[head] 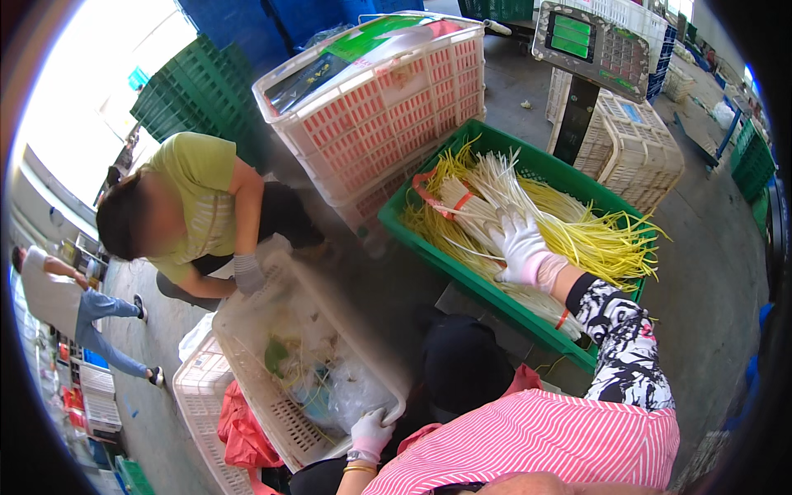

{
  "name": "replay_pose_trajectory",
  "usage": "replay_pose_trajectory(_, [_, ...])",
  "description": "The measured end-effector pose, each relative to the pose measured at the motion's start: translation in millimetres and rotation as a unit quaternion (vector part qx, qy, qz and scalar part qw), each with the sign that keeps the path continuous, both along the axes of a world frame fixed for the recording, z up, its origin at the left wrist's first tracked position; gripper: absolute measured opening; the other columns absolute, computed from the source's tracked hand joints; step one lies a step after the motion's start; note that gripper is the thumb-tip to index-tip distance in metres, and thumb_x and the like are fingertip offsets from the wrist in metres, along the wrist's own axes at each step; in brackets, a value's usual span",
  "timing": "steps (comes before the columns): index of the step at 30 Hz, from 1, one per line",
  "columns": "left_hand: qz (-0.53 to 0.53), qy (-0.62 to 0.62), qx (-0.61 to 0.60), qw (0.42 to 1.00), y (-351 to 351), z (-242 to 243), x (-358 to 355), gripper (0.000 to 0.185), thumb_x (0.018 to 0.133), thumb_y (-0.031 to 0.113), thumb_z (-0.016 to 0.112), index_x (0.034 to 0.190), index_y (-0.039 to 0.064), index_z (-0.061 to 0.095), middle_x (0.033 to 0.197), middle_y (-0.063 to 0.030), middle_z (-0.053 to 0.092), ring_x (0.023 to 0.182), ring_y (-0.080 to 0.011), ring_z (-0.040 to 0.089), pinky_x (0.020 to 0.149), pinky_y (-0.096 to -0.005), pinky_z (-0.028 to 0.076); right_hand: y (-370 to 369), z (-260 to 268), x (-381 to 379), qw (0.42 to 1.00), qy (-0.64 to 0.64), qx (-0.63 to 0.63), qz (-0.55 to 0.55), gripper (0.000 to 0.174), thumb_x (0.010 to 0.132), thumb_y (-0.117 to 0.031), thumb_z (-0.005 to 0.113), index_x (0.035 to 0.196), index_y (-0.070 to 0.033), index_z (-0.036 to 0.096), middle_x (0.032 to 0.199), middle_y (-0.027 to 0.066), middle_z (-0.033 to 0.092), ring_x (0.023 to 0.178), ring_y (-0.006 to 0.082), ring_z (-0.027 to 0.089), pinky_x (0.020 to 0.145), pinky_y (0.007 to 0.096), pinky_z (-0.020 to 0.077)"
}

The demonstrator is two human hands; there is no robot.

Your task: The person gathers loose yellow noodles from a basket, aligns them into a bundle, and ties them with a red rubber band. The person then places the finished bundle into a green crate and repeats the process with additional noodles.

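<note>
My right hand (523, 247), in a white glove with a pink cuff, lies with spread fingers on bundles of blanched yellow chives (578, 232). Orange-red bands tie some of the pale stalks. The chives fill a green plastic crate (458, 284). At the lower middle my left hand (371, 433), also gloved, grips the near corner rim of a tilted, dirty white plastic crate (281, 427). Inside that crate are clear plastic bags (359, 396), a green leaf and loose stalks. Part of the left fingers is hidden by the rim.
A person in a yellow-green shirt (204, 179) crouches at left, gloved hand at the tilted crate's far end. Stacked white crates (383, 117) stand ahead, beside a scale display (588, 46). Under the tilted crate are another crate (198, 396) and red cloth or plastic (244, 430). Another person (62, 291) is farther left.
</note>
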State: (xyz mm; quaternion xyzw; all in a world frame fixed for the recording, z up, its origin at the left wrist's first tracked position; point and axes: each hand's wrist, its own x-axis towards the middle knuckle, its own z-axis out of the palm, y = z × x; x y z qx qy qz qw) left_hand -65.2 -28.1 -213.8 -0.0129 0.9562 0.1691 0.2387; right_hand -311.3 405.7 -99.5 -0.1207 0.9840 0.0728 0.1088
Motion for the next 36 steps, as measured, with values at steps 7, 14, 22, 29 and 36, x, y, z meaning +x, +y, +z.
replay_pose_trajectory(7, [0.019, 0.003, -0.017, 1.0, -2.9, -2.3, -0.4, 0.044, 0.081, 0.039, 0.068, 0.116, 0.012, 0.07, 0.114, -0.0138, 0.07, 0.105, -0.0341, 0.065, 0.091, -0.0432, 0.052, 17.1, -22.1, -12.8, 0.991, 0.114, -0.025, -0.069, 0.093, 0.08, -0.052, 0.068, 0.152, -0.007, 0.033, 0.154, 0.0246, 0.034, 0.145, 0.0409, 0.027, 0.119, 0.0533, 0.0183])
replay_pose_trajectory(14, [0.022, 0.011, -0.016, 1.0, -4.8, -4.7, -3.7, 0.047, 0.08, 0.039, 0.069, 0.118, 0.012, 0.07, 0.114, -0.0138, 0.07, 0.106, -0.0334, 0.065, 0.091, -0.0428, 0.052, 26.1, -13.8, -25.9, 0.987, 0.079, -0.062, -0.126, 0.097, 0.082, -0.057, 0.066, 0.154, -0.006, 0.028, 0.156, 0.0265, 0.031, 0.147, 0.0423, 0.025, 0.12, 0.0542, 0.0171])
replay_pose_trajectory(22, [0.019, 0.006, -0.017, 1.0, -4.8, -2.7, -2.8, 0.046, 0.079, 0.039, 0.069, 0.117, 0.013, 0.07, 0.112, -0.014, 0.07, 0.103, -0.0344, 0.066, 0.09, -0.0432, 0.052, 42.6, -15.0, -42.0, 0.968, 0.05, -0.11, -0.218, 0.098, 0.081, -0.058, 0.067, 0.156, -0.008, 0.027, 0.158, 0.0253, 0.028, 0.147, 0.0414, 0.024, 0.12, 0.0509, 0.0183])
replay_pose_trajectory(29, [0.031, 0.019, -0.018, 0.999, -3.5, -3.0, -5.3, 0.044, 0.079, 0.037, 0.069, 0.115, 0.012, 0.07, 0.11, -0.014, 0.071, 0.103, -0.034, 0.066, 0.089, -0.0437, 0.053, 43.3, -3.7, -40.1, 0.954, 0.015, -0.081, -0.287, 0.105, 0.081, -0.06, 0.068, 0.157, -0.003, 0.021, 0.155, 0.0243, 0.035, 0.14, 0.0391, 0.039, 0.114, 0.0483, 0.031])
replay_pose_trajectory(36, [0.033, 0.038, -0.011, 0.999, -0.6, 1.8, -4.7, 0.04, 0.079, 0.036, 0.07, 0.112, 0.012, 0.07, 0.108, -0.0143, 0.071, 0.1, -0.0348, 0.067, 0.087, -0.0448, 0.053, 66.2, -6.2, -48.4, 0.918, -0.021, -0.231, -0.321, 0.109, 0.078, -0.053, 0.069, 0.155, 0.005, 0.018, 0.131, 0.0273, 0.06, 0.12, 0.0344, 0.061, 0.101, 0.0379, 0.0459])
